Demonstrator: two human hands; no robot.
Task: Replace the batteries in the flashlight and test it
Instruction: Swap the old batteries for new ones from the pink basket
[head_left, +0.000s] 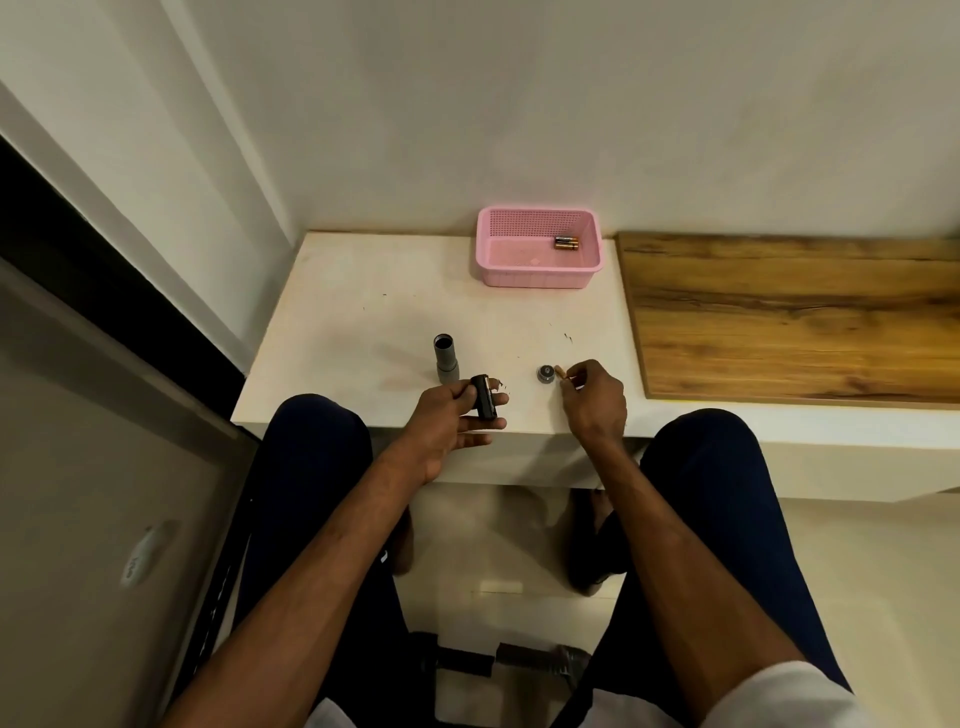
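Left hand (451, 422) gripping black battery holder (484, 402), flashlight body (445, 358) upright just beyond it, right hand (595, 402) pinching battery (560, 372).

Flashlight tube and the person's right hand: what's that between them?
In the head view, a small round cap sits between the flashlight tube and the right hand.

Both bare forearms reach forward, well apart. The left hand (452, 421) grips a black battery holder (484, 402) with its upper fingers curled round it and its lower fingers stretched straight below. The right hand (597, 400), knuckles up, pinches a small battery (561, 372) at its fingertips.
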